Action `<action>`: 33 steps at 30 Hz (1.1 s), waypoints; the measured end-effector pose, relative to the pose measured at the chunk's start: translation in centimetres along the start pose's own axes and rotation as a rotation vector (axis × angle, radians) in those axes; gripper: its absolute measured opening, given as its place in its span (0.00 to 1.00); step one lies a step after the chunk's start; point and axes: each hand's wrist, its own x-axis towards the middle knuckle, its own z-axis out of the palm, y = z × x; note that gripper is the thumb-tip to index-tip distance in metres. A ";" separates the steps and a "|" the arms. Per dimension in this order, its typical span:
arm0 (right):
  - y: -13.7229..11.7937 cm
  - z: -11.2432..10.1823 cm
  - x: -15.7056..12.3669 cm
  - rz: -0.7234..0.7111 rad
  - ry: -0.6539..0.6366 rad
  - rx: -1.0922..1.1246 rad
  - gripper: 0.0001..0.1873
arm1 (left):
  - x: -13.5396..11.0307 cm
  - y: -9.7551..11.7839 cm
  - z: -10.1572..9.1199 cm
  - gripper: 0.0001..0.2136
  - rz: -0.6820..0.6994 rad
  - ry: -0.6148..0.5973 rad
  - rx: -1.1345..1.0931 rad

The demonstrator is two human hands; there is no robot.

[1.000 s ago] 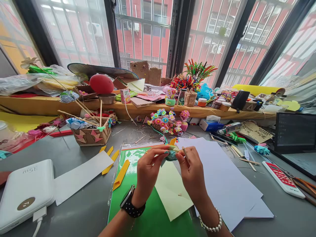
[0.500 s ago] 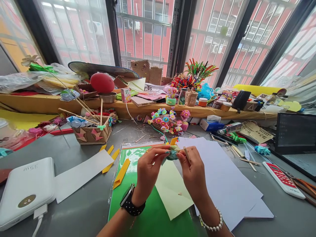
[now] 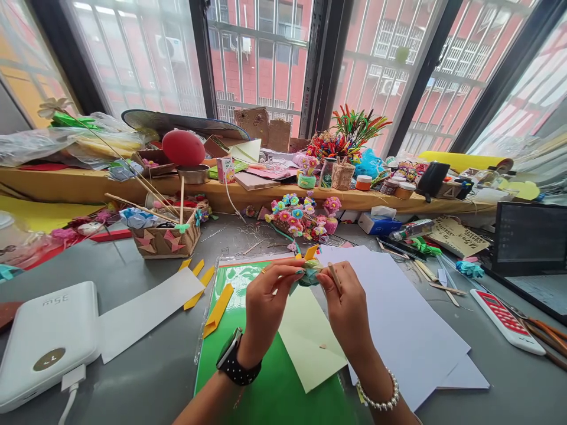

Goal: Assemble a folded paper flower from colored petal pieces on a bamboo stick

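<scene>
Between my two hands, a small folded paper piece [image 3: 310,275] in blue-green and pale yellow is held up over the green sheet. My left hand [image 3: 268,300] is closed, pinching the paper's left side between thumb and fingers. On the other side my right hand [image 3: 348,307] grips the paper's edge with thumb and forefinger. A thin wooden stick [image 3: 335,276] is tucked in that hand as well. Fingers cover part of the folds. Below lie a pale yellow-green paper sheet [image 3: 305,348] and the glossy green sheet [image 3: 221,366].
Folded yellow strips [image 3: 219,310] and a grey-white paper strip [image 3: 150,313] lie left, beside a white power bank [image 3: 53,336]. White sheets [image 3: 407,330], a red-and-white calculator [image 3: 507,321] and a laptop [image 3: 529,248] are right. A woven basket [image 3: 170,242] and flower crafts [image 3: 296,215] stand behind.
Hardly anything differs. Both hands keep their grip on the folded paper, with only a slight shift of the fingers.
</scene>
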 end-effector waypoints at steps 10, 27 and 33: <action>0.1 0.0 0.1 -0.002 -0.025 0.023 0.10 | 0.1 -0.3 -0.3 0.03 -0.072 -0.017 0.014; -0.3 -1.8 0.3 -0.051 -0.187 0.218 0.23 | 2.2 0.7 -1.7 0.06 -0.766 -0.090 -0.604; -0.2 -1.3 0.0 -0.030 -0.347 0.252 0.35 | 2.0 1.5 -1.4 0.04 -0.784 -0.153 -0.664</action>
